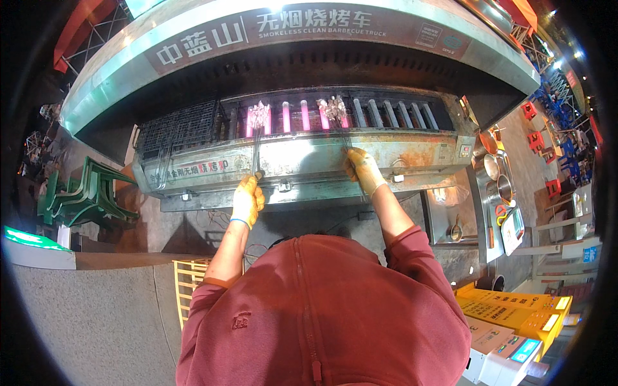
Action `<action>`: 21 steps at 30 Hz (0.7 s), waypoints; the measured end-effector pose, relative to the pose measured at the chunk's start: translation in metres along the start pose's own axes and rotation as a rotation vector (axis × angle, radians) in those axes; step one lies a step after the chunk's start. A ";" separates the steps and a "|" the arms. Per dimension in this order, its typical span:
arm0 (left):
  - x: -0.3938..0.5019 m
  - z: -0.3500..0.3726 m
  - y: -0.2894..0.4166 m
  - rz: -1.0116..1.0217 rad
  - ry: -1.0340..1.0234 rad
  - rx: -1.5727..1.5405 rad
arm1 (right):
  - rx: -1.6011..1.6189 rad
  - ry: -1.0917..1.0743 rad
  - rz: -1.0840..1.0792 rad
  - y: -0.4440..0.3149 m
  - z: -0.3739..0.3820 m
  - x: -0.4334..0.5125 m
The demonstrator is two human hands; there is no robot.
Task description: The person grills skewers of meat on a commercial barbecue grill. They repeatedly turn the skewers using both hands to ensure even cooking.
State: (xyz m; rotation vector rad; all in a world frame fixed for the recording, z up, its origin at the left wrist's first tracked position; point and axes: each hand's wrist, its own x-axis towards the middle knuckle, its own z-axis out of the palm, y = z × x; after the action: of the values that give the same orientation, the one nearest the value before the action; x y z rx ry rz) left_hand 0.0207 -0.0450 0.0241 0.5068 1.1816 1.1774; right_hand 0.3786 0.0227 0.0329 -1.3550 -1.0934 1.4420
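Observation:
Both hands wear yellow-coated work gloves. My left hand [248, 198], at the front edge of a long metal barbecue grill [314, 149], grips the lower ends of a bundle of thin skewers [257, 144]. Pale pieces of food [259, 115] at their tips lie over pink-glowing heating tubes [286, 117]. Further right, my right hand [363, 169] is closed around a second skewer bundle [346, 137]. Browner food pieces [333, 109] on that bundle cover part of the glowing tubes. The fingers hide some of the skewer ends.
A metal hood [309, 53] overhangs the grill. Wire grates [181, 123] cover its left end; unlit tubes [391, 113] line the right. Green plastic chairs [89, 193] stand left. At right are a side table with metal pots [504, 188] and yellow boxes [512, 309].

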 end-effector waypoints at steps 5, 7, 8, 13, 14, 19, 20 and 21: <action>0.001 0.002 -0.003 0.068 0.136 0.090 | 0.061 -0.062 0.126 -0.003 -0.005 -0.010; -0.005 0.006 0.002 0.099 0.153 0.233 | 0.120 -0.013 0.151 -0.007 -0.003 -0.023; -0.002 0.004 -0.001 0.169 0.191 0.341 | 0.150 0.012 0.164 -0.009 -0.001 -0.027; 0.012 -0.010 -0.014 0.869 0.398 1.156 | 0.216 0.071 0.184 -0.009 0.005 -0.031; 0.007 -0.008 -0.013 0.661 0.349 1.089 | 0.221 0.085 0.186 -0.008 0.006 -0.031; 0.023 -0.031 -0.026 0.788 0.339 1.119 | 0.173 0.079 0.235 -0.015 0.018 -0.032; 0.030 -0.040 -0.035 0.891 0.348 1.133 | 0.143 0.065 0.257 -0.016 0.020 -0.031; 0.029 -0.038 -0.034 0.668 0.253 0.883 | 0.149 0.053 0.238 -0.011 0.018 -0.027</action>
State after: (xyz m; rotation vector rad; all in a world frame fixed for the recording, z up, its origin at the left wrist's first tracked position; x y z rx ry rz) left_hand -0.0006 -0.0410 -0.0305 1.5422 1.8222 1.2395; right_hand 0.3616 -0.0015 0.0511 -1.4434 -0.7947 1.6144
